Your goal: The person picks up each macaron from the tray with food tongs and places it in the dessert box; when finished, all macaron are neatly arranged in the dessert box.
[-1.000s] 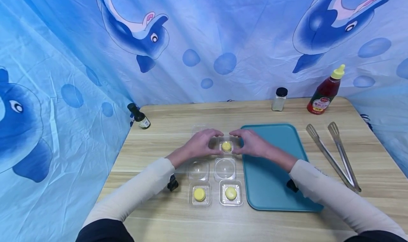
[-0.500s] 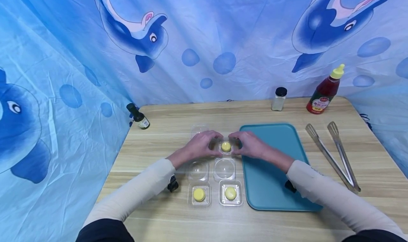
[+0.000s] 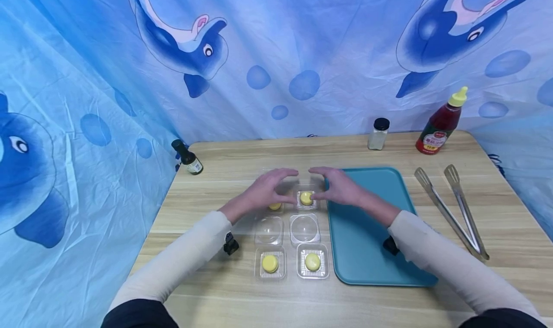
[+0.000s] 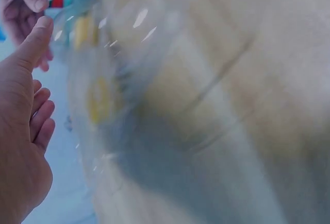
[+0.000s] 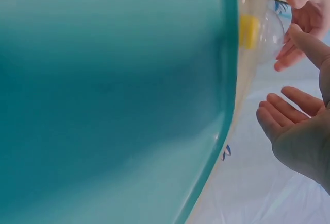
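Both hands hover at the back right clear plastic box [image 3: 306,208], fingers spread and nothing held. A small round yellow cake [image 3: 306,198] sits in that box. My left hand [image 3: 264,191] is on the box's left, thumb low and fingers above. Opposite it, my right hand [image 3: 341,188] has its thumb tip overlapping the cake's edge in the head view. Beneath the left hand, a second yellow cake [image 3: 275,206] in a back left box is partly hidden. In the right wrist view the relaxed right hand [image 5: 304,126] faces the left one; the left wrist view shows the left hand [image 4: 23,116] likewise.
Two front boxes hold a yellow cake each [image 3: 270,264] [image 3: 313,262], their domed lids [image 3: 269,230] [image 3: 305,229] folded back. A teal tray [image 3: 367,251] lies right, then metal tongs [image 3: 458,217]. Behind stand a jar [image 3: 378,136], sauce bottle [image 3: 440,126] and dark bottle [image 3: 188,159].
The hands have let go of the back right box and lifted slightly apart. The left hand moved left and uncovered part of the back left cake. The boxes stay in place.
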A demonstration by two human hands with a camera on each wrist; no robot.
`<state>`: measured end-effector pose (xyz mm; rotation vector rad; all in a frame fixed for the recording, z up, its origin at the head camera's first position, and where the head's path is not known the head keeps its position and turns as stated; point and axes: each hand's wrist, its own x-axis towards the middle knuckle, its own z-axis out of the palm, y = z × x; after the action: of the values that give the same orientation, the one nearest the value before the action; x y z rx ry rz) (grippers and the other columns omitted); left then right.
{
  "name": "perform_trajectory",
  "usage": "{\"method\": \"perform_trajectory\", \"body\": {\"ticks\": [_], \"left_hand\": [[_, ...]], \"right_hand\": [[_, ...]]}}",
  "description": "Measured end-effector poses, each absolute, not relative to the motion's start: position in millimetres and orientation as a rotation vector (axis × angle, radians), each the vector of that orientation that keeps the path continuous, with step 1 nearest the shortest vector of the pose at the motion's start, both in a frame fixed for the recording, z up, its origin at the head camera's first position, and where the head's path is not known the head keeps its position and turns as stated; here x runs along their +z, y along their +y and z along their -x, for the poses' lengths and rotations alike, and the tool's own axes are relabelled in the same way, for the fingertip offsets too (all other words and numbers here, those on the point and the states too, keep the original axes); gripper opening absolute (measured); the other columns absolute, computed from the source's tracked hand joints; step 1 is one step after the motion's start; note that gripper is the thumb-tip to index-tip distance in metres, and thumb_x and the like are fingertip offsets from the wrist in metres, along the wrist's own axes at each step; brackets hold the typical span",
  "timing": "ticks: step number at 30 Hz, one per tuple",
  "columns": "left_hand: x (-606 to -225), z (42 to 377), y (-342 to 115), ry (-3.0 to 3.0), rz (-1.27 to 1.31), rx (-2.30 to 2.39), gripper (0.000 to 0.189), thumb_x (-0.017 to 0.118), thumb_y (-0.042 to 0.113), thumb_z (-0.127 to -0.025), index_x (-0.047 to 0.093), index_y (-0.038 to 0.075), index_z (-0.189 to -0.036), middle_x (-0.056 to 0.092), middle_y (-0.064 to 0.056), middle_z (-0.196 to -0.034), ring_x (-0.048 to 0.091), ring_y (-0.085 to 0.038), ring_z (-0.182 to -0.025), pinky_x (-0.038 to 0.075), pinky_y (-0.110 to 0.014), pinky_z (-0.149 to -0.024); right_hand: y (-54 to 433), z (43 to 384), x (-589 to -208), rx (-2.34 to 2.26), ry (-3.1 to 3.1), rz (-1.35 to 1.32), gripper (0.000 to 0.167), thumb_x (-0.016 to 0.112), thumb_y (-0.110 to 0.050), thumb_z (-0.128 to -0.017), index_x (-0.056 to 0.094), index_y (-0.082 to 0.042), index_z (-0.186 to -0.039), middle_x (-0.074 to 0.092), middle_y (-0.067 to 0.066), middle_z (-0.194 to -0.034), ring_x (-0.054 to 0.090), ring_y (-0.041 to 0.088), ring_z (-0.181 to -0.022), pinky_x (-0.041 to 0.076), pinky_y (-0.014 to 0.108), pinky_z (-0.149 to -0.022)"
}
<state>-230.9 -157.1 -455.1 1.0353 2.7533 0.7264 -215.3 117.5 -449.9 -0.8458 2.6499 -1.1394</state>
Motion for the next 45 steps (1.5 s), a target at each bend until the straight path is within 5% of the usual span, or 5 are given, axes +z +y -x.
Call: {"method": "perform_trajectory", "body": {"ticks": [15,25,45], "left_hand": [[-440.8,263.5,-222.5,2.799,-0.657,0.965,0.098,0.089,0.031,-0.090,0.031,0.024,-0.169,0.038,-0.008,-0.170,0.045,-0.044,-0.146,0.038,-0.063,-0.119],[-449.9,269.2,-248.9,2.697,-0.648,0.886,0.097,0.092,0.027,-0.086,0.037,0.012,-0.165,0.043,-0.012,-0.166,0.045,-0.040,-0.146,0.037,-0.058,-0.122],[-462.2,269.2,-248.9,2.756,-0.723,0.785,0.088,0.092,0.033,-0.084,0.049,0.017,-0.159,0.059,-0.014,-0.152,0.056,-0.032,-0.139,0.039,-0.055,-0.122]], "right_hand": [[78.6,250.9,-453.2,-1.237,2.582,0.774,0.087,0.086,-0.024,-0.092,0.040,-0.001,-0.162,0.043,0.021,-0.163,0.046,0.044,-0.146,0.042,0.052,-0.120],[49.2,266.2,-458.1,-1.146,2.547,0.807,0.083,0.086,-0.017,-0.092,0.042,-0.001,-0.160,0.046,0.022,-0.161,0.044,0.037,-0.149,0.037,0.046,-0.124],[29.0,272.0,-463.8,-1.100,2.549,0.767,0.076,0.088,-0.013,-0.088,0.052,0.001,-0.154,0.056,0.018,-0.154,0.052,0.034,-0.143,0.039,0.043,-0.123]]}}
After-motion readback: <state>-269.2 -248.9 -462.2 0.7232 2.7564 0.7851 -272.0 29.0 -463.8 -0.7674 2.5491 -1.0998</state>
